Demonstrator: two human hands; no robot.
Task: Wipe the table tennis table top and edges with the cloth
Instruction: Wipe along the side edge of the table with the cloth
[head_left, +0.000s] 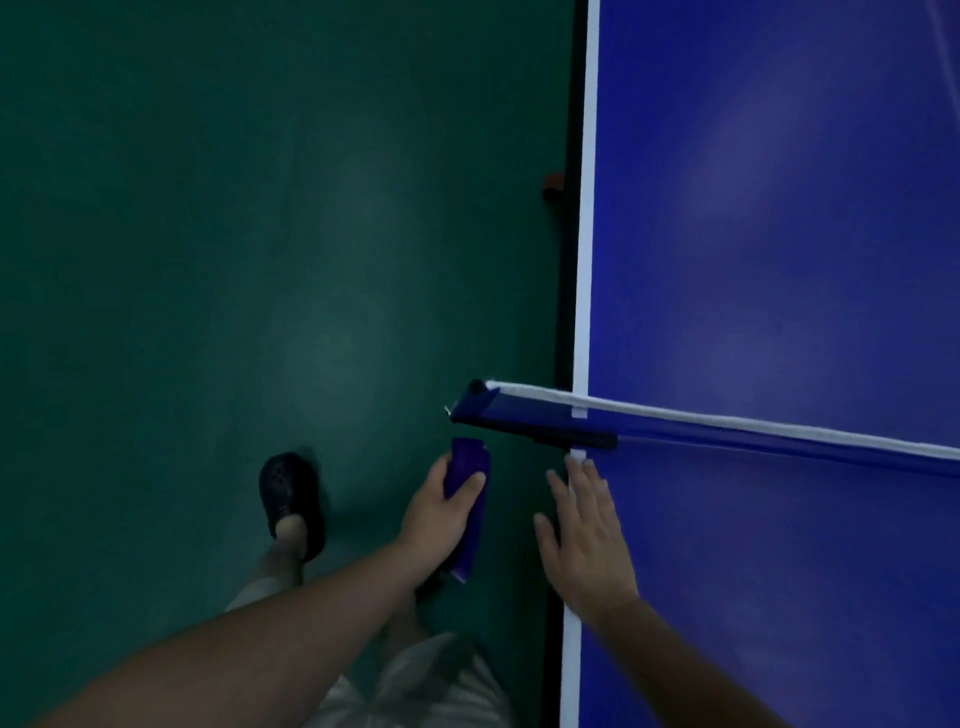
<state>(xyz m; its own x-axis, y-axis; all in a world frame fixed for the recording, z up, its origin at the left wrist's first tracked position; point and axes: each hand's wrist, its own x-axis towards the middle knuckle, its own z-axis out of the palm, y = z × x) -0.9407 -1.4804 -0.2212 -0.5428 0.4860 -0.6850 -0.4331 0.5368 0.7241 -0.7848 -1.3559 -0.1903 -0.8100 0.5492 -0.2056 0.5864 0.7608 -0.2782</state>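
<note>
The blue table tennis table (779, 234) fills the right side, its white side line (584, 286) running along its left edge. My left hand (439, 512) grips a folded dark blue cloth (467, 519) in the air over the floor, just left of the table and below the net post. My right hand (589, 540) lies flat with straight fingers on the table's left edge, over the white line, a little short of the net.
The net (727, 428), with its white top band, crosses the table, and its post and clamp (475, 400) jut out past the edge above my left hand. Green floor (234, 260) lies to the left. My foot in a dark clog (291, 501) stands there.
</note>
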